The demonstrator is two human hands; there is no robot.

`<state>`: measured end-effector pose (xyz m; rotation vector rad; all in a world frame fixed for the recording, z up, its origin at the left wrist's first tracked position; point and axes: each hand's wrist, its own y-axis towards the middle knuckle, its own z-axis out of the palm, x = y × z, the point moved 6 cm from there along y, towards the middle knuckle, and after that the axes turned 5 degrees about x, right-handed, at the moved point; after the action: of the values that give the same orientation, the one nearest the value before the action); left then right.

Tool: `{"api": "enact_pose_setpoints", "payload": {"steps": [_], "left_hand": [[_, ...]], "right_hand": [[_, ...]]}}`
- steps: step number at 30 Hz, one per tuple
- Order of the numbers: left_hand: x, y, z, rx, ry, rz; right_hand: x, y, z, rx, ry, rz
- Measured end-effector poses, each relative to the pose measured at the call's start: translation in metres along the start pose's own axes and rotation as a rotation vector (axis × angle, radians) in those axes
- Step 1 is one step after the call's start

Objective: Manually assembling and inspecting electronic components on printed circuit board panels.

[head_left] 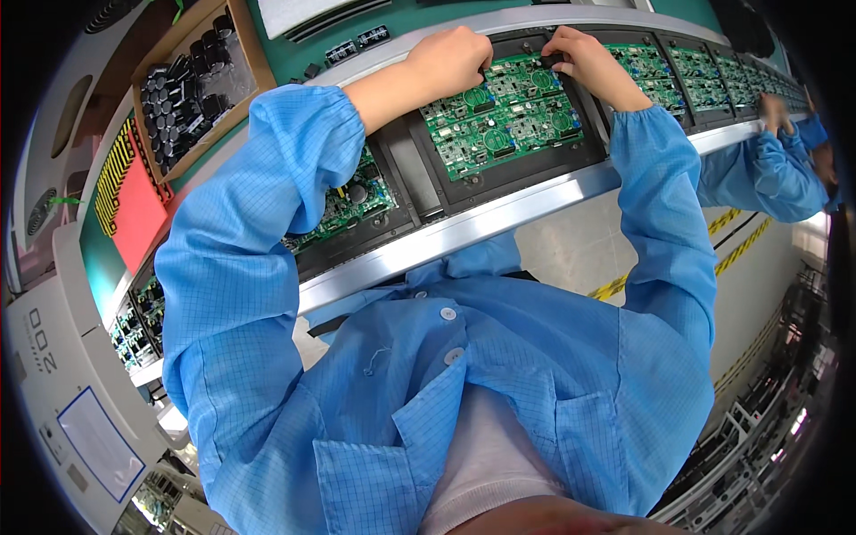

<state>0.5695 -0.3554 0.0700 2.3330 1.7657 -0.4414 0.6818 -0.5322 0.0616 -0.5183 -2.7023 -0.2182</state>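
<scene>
A green circuit board [499, 141] crowded with small parts lies in a black carrier frame [526, 169] on the line in front of me. At its far left corner is my left hand [448, 62], fingers curled closed; something dark shows at the fingertips, too hidden to name. My right hand [584, 64] is at the far right corner, with thumb and fingers pinched on a small black capacitor [547, 61] over the board. To the left, partly behind my left sleeve, sits another populated circuit board [361, 198] in its own black carrier.
A cardboard box [251, 45] of black capacitors stands at the far left. Several loose capacitors [357, 45] lie behind the metal rail [464, 227]. More boards in carriers [700, 78] run off to the right, where a co-worker's hands [776, 114] are. A red sheet [138, 209] lies left.
</scene>
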Motion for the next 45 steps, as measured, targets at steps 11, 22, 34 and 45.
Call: {"api": "enact_pose_setpoints", "payload": {"steps": [11, 22, 34, 45], "left_hand": [[-0.009, 0.005, 0.013, 0.002, 0.042, 0.011], [-0.027, -0.022, -0.010, -0.066, -0.315, 0.045], [-0.068, -0.033, 0.031, 0.025, -0.024, 0.014], [-0.065, -0.063, 0.030, -0.020, 0.119, 0.086]], "right_hand": [[0.005, -0.004, 0.002, 0.002, -0.132, 0.024], [0.008, -0.009, 0.001, -0.033, -0.233, -0.026], [0.021, -0.076, 0.008, -0.052, 0.321, 0.156], [0.052, -0.067, 0.016, -0.076, 0.253, 0.125]]}}
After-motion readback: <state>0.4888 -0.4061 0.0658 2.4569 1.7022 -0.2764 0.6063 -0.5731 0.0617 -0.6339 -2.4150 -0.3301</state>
